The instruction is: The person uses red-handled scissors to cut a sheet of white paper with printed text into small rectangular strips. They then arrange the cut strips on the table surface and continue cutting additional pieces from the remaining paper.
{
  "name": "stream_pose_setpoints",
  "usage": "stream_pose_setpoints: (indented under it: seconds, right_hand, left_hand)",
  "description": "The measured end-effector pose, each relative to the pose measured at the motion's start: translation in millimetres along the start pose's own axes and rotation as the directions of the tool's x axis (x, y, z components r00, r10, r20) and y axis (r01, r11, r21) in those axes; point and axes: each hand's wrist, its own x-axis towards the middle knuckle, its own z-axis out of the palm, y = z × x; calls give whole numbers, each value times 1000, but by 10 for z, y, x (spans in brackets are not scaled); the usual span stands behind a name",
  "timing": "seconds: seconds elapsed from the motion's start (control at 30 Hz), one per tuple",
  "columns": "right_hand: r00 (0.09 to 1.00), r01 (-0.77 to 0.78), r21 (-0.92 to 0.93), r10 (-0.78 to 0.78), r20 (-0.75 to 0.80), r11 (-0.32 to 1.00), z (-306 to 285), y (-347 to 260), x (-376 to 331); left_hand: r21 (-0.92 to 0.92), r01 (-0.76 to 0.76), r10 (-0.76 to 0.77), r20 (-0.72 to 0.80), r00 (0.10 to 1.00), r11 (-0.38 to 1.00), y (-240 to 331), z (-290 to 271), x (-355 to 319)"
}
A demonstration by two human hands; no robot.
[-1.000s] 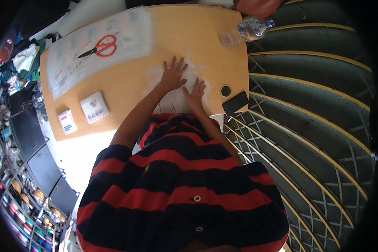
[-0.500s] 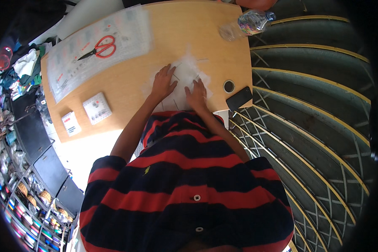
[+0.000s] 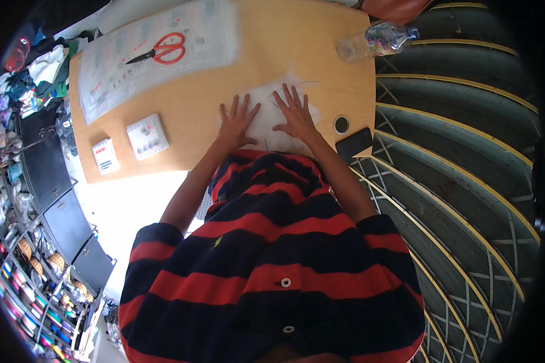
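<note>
A whitish translucent sheet [image 3: 266,118] with a few thin dark lines lies at the table's front edge, before my body. My left hand [image 3: 236,123] rests flat on its left part, fingers spread. On its right part lies my right hand [image 3: 297,116], also flat with the fingers fanned out. Neither hand grips anything. Parts of the sheet are hidden under both palms. Right of my right hand are a roll of tape [image 3: 341,124] and a dark phone [image 3: 354,143] at the table's edge.
Red-handled scissors [image 3: 163,49] lie on printed plastic sheets [image 3: 109,85] at the far left. Two small white printed packs, a larger one [image 3: 146,137] and a smaller one [image 3: 105,156], sit nearer. A clear plastic bottle [image 3: 375,42] lies at the far right, beside a yellow-edged metal railing [image 3: 460,81].
My right hand has moved forward and spread its fingers flat on the sheet. My left hand's fingers have fanned out too. The whole view has shifted slightly.
</note>
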Motion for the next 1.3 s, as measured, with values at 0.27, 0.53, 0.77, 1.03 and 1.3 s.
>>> stream_pose_setpoints:
  seconds: [0.27,0.53,0.77,1.03,1.3]
  right_hand:
    - [994,-81,-120,89,64,989,85,-153,-471]
    - [971,-123,23,115,212,992,-142,-185,-426]
    - [997,-49,-11,49,59,999,136,-132,-385]
    - [998,-34,71,38,-53,997,-44,-98,-429]
    - [966,38,634,133,-220,772,-582,32,-676]
  left_hand:
    - [70,-64,64,-7,998,996,-77,45,-169]
    - [99,6,-22,159,987,995,196,-141,-70]
    - [140,-2,1,5,1000,990,108,130,-95]
    - [60,318,-316,-53,947,946,307,100,-316]
    - [49,467,-449,-203,870,883,401,312,-436]
